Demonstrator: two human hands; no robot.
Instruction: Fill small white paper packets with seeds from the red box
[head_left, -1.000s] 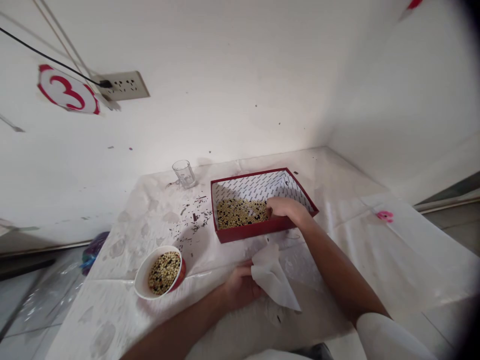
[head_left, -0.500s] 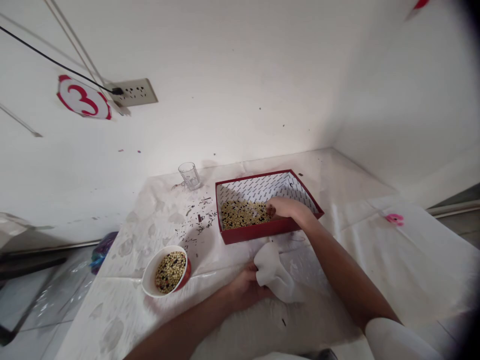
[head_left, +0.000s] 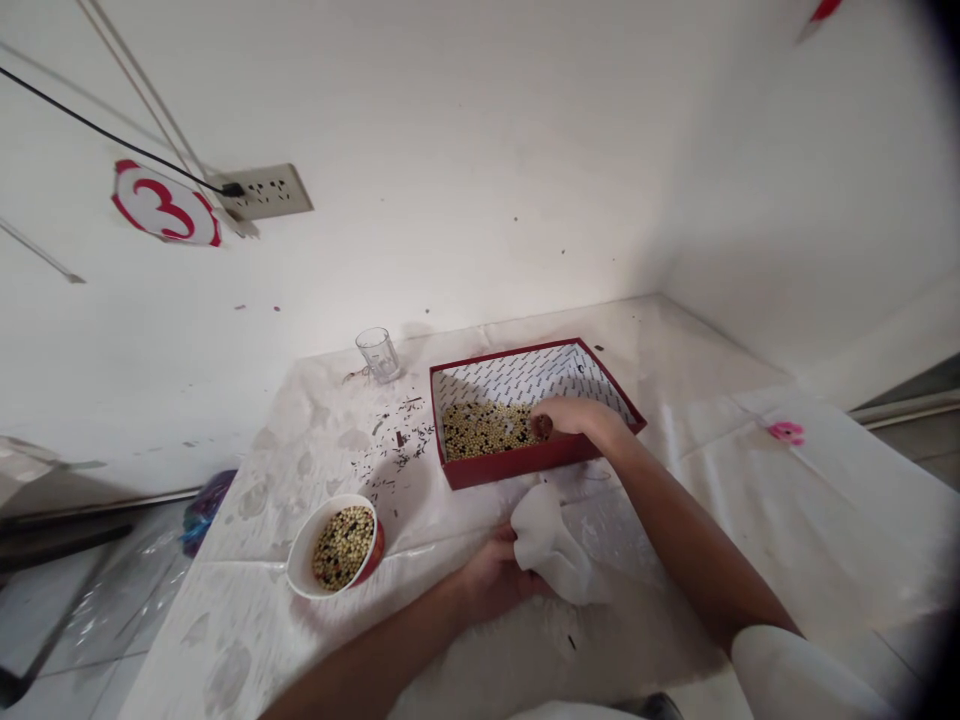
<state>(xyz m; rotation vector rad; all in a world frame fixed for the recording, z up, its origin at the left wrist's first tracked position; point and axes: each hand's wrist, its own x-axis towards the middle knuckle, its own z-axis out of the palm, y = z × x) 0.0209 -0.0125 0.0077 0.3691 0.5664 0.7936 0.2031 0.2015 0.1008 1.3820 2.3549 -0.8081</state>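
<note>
My right hand (head_left: 574,416) reaches into a red shallow box (head_left: 525,460) lined with patterned white paper. Its fingers are curled together at the edge of a heap of yellow and black beans (head_left: 487,428) inside the box. What the fingertips pinch is too small to see. My left hand (head_left: 491,577) rests on the table near me, closed on a crumpled piece of white paper (head_left: 551,550).
A red-and-white bowl (head_left: 306,582) of mixed beans stands at the left front. An empty glass (head_left: 377,354) stands by the wall. Dark scraps (head_left: 394,440) lie scattered left of the box. A pink bit (head_left: 785,432) lies at right. The table has a white plastic cover (head_left: 750,500).
My left hand has gathered the white paper in tighter under its fingers. My right hand stayed at the beans, its fingers curling in slightly.
</note>
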